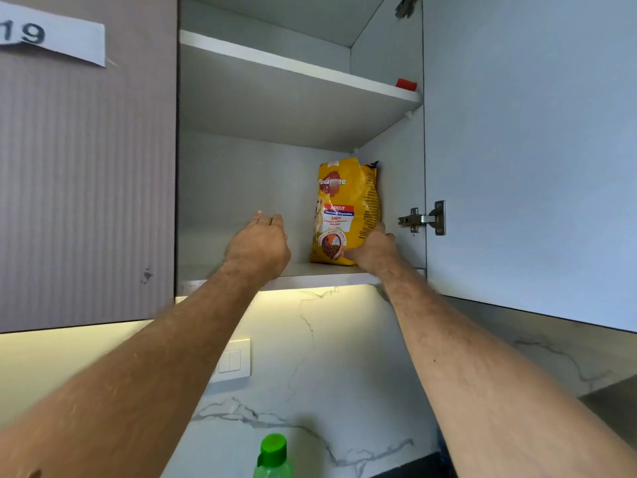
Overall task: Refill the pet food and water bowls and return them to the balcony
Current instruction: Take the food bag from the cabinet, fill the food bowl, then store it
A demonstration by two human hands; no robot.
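A yellow bag of dog food stands upright at the right end of the lower shelf inside an open wall cabinet. My right hand grips the bag's lower right corner, thumb across its front. My left hand is raised over the shelf to the left of the bag, apart from it, fingers curled loosely and holding nothing. No pet bowls are in view.
The cabinet door hangs open on the right, its hinge close to my right hand. A red cap sits on the upper shelf. Below, a green-capped bottle stands before the marble backsplash with a wall switch.
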